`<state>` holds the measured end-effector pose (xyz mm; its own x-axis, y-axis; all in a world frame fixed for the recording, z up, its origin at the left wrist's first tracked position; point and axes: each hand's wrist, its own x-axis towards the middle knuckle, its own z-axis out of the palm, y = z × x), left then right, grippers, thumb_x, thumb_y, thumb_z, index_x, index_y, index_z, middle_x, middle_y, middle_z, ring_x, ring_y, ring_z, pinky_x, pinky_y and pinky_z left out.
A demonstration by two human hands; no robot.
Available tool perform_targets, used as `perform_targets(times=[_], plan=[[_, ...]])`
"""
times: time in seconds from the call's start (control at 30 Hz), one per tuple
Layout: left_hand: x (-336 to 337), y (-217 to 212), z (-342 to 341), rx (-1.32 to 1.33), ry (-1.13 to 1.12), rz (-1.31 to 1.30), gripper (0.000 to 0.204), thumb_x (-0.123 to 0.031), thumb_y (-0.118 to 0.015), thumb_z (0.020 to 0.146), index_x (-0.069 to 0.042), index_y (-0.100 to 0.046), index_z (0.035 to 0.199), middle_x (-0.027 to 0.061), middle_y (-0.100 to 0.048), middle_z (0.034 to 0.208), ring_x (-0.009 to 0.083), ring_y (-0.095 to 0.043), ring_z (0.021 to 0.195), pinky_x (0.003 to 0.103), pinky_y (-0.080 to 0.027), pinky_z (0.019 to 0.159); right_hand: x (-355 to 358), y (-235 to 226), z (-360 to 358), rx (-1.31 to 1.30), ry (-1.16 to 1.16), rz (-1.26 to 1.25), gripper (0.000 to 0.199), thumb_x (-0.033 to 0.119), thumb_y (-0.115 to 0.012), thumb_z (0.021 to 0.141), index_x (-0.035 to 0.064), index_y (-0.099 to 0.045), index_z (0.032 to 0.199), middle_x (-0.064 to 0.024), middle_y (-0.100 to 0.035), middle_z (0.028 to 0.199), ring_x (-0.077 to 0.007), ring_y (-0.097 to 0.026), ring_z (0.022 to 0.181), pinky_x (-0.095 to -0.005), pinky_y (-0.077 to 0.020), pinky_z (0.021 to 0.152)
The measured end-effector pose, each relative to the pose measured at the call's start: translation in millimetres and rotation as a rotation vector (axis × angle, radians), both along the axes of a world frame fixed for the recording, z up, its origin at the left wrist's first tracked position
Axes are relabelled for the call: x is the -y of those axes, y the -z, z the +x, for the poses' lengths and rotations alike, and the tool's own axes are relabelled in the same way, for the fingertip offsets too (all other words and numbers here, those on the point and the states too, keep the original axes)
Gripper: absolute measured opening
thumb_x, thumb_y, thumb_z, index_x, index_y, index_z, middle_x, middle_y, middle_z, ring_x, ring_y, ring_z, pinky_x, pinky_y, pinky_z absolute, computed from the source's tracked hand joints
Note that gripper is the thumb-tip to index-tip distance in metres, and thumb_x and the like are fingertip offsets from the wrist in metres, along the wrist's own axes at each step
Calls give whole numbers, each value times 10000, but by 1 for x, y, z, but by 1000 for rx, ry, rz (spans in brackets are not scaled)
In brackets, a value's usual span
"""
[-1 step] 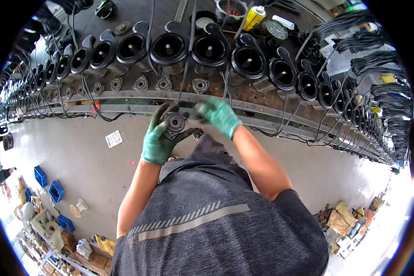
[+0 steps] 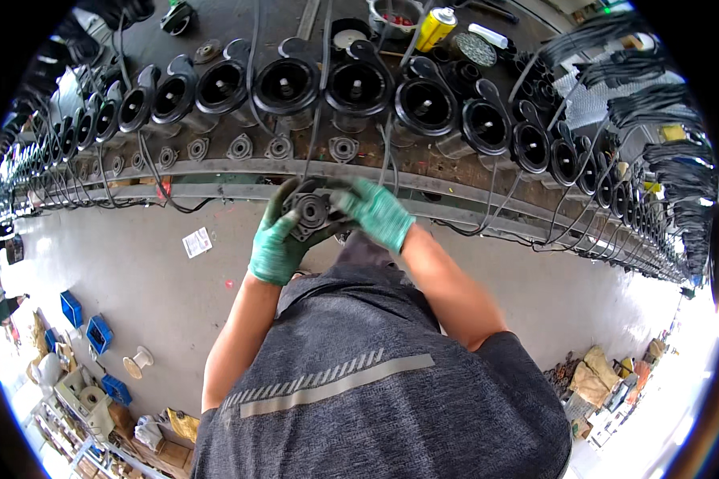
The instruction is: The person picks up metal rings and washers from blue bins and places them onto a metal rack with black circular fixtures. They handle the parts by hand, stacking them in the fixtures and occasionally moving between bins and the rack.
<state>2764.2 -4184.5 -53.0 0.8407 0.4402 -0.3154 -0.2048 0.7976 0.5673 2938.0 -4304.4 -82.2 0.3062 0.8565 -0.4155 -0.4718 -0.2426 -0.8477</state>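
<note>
My left hand (image 2: 276, 239), in a green glove with dark fingertips, is closed around a round dark metal flange cover (image 2: 311, 211). The cover's ringed face shows, with a hole at its middle. My right hand (image 2: 377, 209), gloved the same way, is at the cover's right side. Motion smears its fingers, so whether they grip the cover is unclear. Beyond my hands, similar flange covers (image 2: 343, 148) lie along the bench's near edge, in front of a row of black round housings (image 2: 359, 86) with a shaft showing inside each.
Black cables (image 2: 256, 64) hang across the housings and over the bench's metal rail (image 2: 216, 190). At the back are a yellow spray can (image 2: 436, 29) and a bowl (image 2: 395, 17) with red bits. Blue crates (image 2: 98, 333), a spool (image 2: 137, 362) and a paper sheet (image 2: 197, 243) are on the floor.
My right hand has come in from the right and slightly down, up to the flange cover. The cover has shifted slightly to the right in my left hand's grip.
</note>
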Motion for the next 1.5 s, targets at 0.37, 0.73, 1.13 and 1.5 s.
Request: perform_targets(times=[0.37,0.73,1.13,1.5], plan=[[40,26,90,44,187,-166,579,-201,-572,898,-95,-471,1458,170,-450,1529,392,-472,1383,654,-459,1071,100,8,63,-107,456,-116,421,-8,-629,947,-8,-532,1357,-138,-645,1240,-215,-656,1044,-335,-588,825],[66,84,194,-252,506,1497,475,35,-557,823,-56,-634,1282,190,-553,1312,359,-539,1240,443,-461,1049,140,134,172,665,451,-596,310,123,-711,864,-26,-664,1131,-230,-666,1192,-335,-683,1027,-422,-550,888],[71,104,245,-481,874,2317,376,-125,-580,919,-167,-669,1282,126,-408,1582,359,-445,1417,497,-464,1070,223,124,111,955,471,-636,358,188,-721,876,11,-656,1180,-229,-675,1171,-393,-654,1084,-450,-528,918],[74,103,232,-486,869,2371,491,-68,-592,877,-184,-628,1352,129,-424,1562,340,-455,1409,468,-505,1033,230,112,79,854,550,-605,315,155,-707,871,31,-641,1153,-215,-674,1091,-417,-672,942,-457,-551,812]])
